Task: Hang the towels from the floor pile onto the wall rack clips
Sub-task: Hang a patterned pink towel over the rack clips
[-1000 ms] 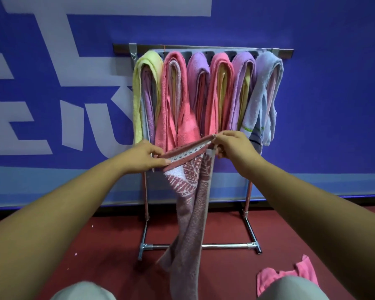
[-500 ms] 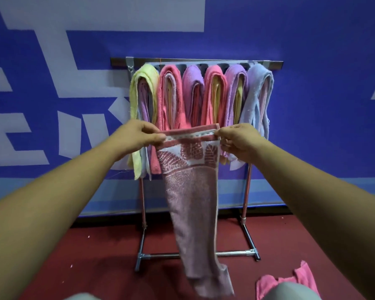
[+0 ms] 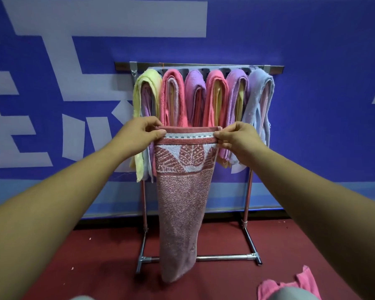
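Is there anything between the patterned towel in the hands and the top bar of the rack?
Yes. Six hung towels fill the rack bar side by side, directly behind the patterned towel; no free slot shows.

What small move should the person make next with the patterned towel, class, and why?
Probably lift the patterned towel up toward the rack. The left hand and right hand pinch its top edge level, well below the top bar, and it hangs straight, in front of the six towel bundles.

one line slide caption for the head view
Both hands hold a pink patterned towel before the full metal rack.
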The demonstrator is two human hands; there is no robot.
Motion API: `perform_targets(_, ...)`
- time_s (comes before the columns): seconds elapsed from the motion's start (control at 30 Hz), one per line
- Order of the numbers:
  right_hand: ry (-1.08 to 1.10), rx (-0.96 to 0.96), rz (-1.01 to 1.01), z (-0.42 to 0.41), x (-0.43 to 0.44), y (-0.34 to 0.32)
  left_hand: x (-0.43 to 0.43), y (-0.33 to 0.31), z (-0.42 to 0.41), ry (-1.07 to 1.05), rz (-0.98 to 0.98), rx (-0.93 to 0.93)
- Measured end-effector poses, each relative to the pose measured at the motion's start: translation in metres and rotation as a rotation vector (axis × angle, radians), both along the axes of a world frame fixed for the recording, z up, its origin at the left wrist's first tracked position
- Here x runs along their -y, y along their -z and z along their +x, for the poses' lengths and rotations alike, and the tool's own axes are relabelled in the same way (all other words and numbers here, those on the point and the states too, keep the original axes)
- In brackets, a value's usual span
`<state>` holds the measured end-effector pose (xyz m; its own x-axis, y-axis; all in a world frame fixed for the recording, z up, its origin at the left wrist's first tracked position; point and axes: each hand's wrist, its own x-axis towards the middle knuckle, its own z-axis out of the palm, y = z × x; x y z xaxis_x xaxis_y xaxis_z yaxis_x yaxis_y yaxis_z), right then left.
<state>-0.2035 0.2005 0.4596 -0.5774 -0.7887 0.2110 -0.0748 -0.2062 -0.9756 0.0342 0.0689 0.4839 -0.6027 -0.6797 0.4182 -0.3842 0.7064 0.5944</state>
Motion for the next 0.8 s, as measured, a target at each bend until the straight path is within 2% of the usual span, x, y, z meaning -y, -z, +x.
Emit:
perform_targets(0.13, 0.026, -0.048, -0.004, 0.0, -0.001, -0.006, -0.005, -0.003, 0.006, 0.071, 0.06, -0.039)
perform_targets(0.23, 0.049, -0.145, 0.023, 0.001, -0.003, -0.008, -0.012, -0.004, 0.01, 0.218, 0.166, -0.04)
perform_targets(0.4, 0.046, -0.112, -0.002, 0.008, -0.003, -0.006, -0.034, -0.012, 0.005, 0.547, 0.286, 0.189)
perform_targets(0.5, 0.03, -0.118, 0.001, 0.014, -0.003, -0.004, -0.043, -0.015, 0.001, 0.634, 0.323, 0.308)
perform_targets(0.6, 0.028, -0.196, 0.04, 0.023, -0.008, -0.004, -0.046, -0.015, -0.004, 0.558, 0.089, 0.384)
perform_targets(0.73, -0.08, -0.138, 0.013, 0.031, -0.012, -0.004, -0.046, -0.009, -0.009, 0.4, -0.23, 0.254)
perform_targets(0.8, -0.101, -0.151, 0.011, 0.034, -0.014, -0.004, -0.044, -0.006, -0.012, 0.404, -0.294, 0.196)
